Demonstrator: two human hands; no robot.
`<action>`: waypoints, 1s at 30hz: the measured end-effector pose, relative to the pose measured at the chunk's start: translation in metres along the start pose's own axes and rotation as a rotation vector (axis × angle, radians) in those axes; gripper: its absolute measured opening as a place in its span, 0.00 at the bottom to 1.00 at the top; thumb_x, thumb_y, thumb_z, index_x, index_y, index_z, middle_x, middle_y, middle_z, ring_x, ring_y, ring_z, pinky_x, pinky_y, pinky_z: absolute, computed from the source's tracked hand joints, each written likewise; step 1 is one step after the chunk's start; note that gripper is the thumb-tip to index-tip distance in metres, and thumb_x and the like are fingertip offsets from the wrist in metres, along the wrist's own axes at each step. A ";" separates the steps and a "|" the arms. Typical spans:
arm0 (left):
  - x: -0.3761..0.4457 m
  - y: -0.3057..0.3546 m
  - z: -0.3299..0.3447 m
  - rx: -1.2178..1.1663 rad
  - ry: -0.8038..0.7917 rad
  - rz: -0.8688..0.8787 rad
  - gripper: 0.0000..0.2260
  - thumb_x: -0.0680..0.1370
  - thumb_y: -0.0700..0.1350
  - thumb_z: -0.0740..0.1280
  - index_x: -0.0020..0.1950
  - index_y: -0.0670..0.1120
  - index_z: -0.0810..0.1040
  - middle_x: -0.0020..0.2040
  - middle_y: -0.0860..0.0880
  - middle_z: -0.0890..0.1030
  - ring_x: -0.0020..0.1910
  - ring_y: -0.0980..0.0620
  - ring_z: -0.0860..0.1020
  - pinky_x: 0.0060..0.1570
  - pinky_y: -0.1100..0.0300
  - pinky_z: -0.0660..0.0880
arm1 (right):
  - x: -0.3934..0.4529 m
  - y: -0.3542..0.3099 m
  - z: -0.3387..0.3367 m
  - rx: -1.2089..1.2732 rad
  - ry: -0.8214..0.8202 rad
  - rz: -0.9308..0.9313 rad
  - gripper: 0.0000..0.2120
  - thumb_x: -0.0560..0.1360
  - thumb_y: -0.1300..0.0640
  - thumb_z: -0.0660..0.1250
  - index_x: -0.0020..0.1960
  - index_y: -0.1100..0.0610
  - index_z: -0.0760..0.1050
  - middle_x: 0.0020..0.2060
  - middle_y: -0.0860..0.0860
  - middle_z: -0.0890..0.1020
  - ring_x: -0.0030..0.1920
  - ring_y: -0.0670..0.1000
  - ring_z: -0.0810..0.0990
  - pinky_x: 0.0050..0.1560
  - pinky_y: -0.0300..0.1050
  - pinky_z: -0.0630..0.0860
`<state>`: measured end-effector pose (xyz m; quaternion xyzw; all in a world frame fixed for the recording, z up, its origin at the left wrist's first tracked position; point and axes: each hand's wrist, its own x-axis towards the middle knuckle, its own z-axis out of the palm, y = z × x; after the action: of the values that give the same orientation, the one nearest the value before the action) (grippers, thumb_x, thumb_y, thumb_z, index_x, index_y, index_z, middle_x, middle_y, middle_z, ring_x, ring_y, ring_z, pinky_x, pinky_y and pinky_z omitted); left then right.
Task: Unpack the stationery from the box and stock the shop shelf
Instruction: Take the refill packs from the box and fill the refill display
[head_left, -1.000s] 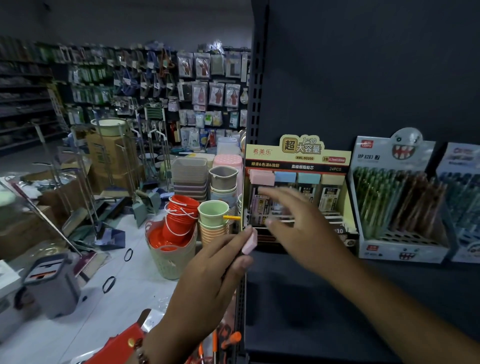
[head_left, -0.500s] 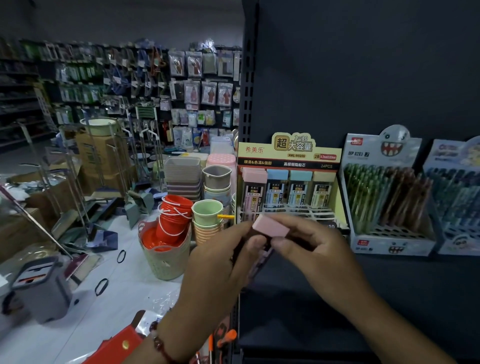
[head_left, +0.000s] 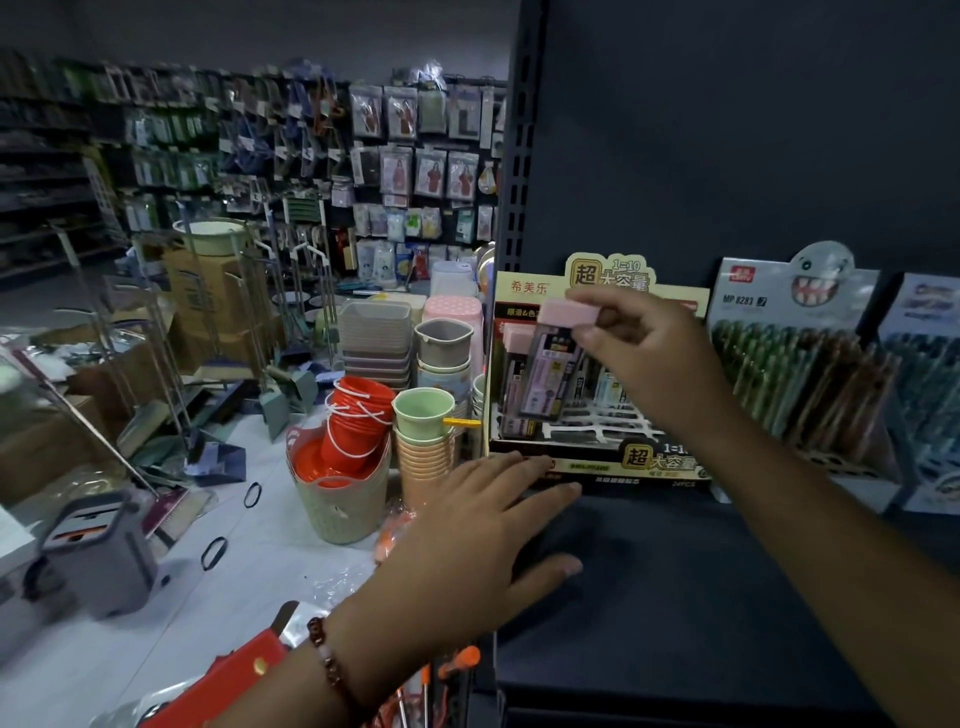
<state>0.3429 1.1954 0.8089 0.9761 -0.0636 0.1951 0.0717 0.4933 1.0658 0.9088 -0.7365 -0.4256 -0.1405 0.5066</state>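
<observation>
Nearest the camera, the left hand lies palm down on the front edge of the dark shelf, its fingers spread flat and released, grasping nothing; the fingertips reach just to the foot of the display box, and a beaded bracelet circles the wrist. Above it, the right hand is raised in front of the box, its fingers pinched on the pink cap of a lead case, which hangs tilted with its lower end over the white slotted tray inside the box. Whether the case's tip touches the tray cannot be told. More cases stand in the box behind it, at the left and back. The box stands upright at the shelf's left end, its yellow header card against the dark back panel. Just to its right stands a pen display with a toothy cartoon face on its header, filled with green and brown pens, and another display is cut off at the picture's right edge. Left of the shelf, on the floor, a green basket holds red buckets, with a stack of cups beside it and grey bins behind. Further back are cardboard boxes, mops and walls of hanging packets.
</observation>
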 end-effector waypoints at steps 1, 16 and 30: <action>0.000 0.000 0.001 -0.001 -0.010 0.012 0.26 0.79 0.67 0.52 0.75 0.60 0.62 0.77 0.53 0.64 0.75 0.51 0.60 0.73 0.51 0.58 | 0.001 0.004 0.006 -0.005 -0.019 -0.002 0.15 0.77 0.61 0.68 0.62 0.49 0.79 0.44 0.39 0.81 0.44 0.35 0.80 0.43 0.29 0.77; 0.000 -0.001 0.005 -0.005 0.005 0.039 0.24 0.79 0.66 0.55 0.73 0.59 0.67 0.73 0.53 0.70 0.70 0.53 0.67 0.64 0.60 0.61 | 0.005 0.044 0.041 -0.545 -0.042 -0.152 0.19 0.77 0.55 0.68 0.68 0.52 0.76 0.62 0.52 0.74 0.64 0.52 0.69 0.61 0.42 0.64; 0.018 0.062 -0.007 -0.165 0.010 0.144 0.20 0.80 0.62 0.57 0.70 0.58 0.72 0.66 0.59 0.75 0.64 0.60 0.72 0.61 0.67 0.67 | -0.064 0.038 -0.080 -0.501 -0.231 0.107 0.23 0.80 0.49 0.65 0.74 0.46 0.68 0.71 0.47 0.69 0.70 0.49 0.67 0.65 0.41 0.62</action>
<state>0.3473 1.1335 0.8291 0.9587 -0.1492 0.1989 0.1381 0.5019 0.9610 0.8804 -0.8715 -0.3929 -0.1295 0.2635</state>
